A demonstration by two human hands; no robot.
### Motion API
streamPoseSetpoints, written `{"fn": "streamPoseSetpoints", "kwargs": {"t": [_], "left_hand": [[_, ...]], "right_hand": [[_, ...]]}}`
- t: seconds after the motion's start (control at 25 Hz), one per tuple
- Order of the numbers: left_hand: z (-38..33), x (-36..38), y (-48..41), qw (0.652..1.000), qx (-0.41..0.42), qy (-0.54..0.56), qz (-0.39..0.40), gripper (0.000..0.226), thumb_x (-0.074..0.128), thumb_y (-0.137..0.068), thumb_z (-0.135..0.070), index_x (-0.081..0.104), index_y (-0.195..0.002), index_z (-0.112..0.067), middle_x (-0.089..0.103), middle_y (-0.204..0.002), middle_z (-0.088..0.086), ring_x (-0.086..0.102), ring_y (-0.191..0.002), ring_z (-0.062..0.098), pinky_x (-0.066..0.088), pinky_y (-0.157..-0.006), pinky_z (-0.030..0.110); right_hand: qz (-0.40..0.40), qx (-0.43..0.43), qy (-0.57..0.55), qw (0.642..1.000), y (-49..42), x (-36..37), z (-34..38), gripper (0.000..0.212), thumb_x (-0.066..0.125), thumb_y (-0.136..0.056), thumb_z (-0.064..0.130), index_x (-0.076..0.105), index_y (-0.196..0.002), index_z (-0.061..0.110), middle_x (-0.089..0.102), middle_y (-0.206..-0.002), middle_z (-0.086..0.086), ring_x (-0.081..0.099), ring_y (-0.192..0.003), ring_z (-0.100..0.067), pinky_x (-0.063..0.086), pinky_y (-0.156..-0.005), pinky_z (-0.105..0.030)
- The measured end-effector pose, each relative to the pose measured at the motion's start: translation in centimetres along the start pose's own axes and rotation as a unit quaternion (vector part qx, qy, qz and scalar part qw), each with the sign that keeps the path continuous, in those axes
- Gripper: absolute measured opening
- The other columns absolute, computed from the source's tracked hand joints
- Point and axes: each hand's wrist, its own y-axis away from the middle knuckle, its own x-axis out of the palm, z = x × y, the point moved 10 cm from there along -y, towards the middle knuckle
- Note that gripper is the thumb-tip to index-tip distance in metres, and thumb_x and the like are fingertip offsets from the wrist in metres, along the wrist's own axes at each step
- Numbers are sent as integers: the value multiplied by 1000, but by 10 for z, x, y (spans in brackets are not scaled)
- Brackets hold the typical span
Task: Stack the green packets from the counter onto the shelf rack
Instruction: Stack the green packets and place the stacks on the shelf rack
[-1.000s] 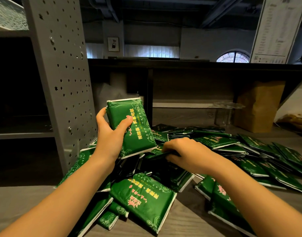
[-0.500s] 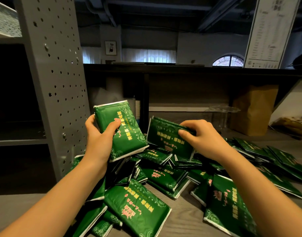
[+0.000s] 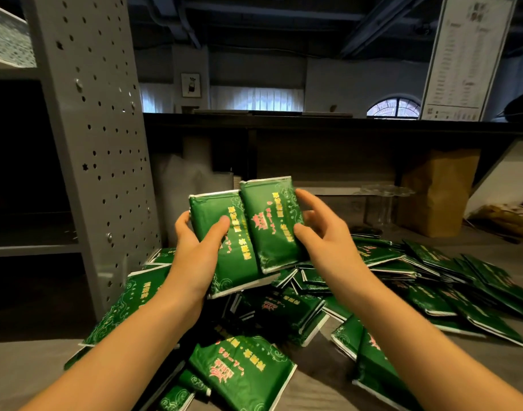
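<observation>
Fingers (image 3: 181, 224) of the left hand (image 3: 192, 256) curl behind one green packet (image 3: 221, 262), thumb across its front. Right hand (image 3: 322, 241), fingers loosely spread, holds a second packet (image 3: 269, 226) by its right edge, overlapping the first. Both stand upright above the pile of packets (image 3: 299, 307) on the bench (image 3: 23, 369), beside the shelf rack (image 3: 97, 143).

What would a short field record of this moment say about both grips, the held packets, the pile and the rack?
left grip: holds left packet, thumb on front
right grip: holds right packet, overlapping the left one's edge
held packets: upright, side by side, above the pile
pile: many green packets scattered on counter
shelf rack: at left, perforated upright beside pile
stage: neither held packet at rack yet
</observation>
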Motion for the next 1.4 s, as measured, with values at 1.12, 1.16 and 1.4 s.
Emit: {"fn": "streamPoseSetpoints", "kwargs": {"t": [1.12,1.16,1.4], "left_hand": [[5,18,12,998,2,-20,55,63,66,-82,-28,28,-132,-36,60,-113,0,67,-93,21,56,-78,42],[6,19,13,998,0,-18,59,62,66,-81,-27,30,-131,-36,61,-110,0,69,-90,21,57,-75,40],[6,21,14,998,1,-8,67,63,65,-80,-27,32,-133,-32,64,-104,0,71,-77,15,57,-64,34]], "right_hand": [[131,223,692,674,-4,-77,-90,64,52,-91,48,31,-142,13,43,-141,-12,35,-132,-36,32,-104,-46],[133,221,696,670,-3,-78,-90,63,55,-91,43,31,-141,13,41,-142,-13,33,-132,-37,32,-104,-47],[120,165,678,706,-10,-73,-83,30,59,-88,17,56,-118,12,49,-127,-11,43,-122,-35,39,-96,-49]]}}
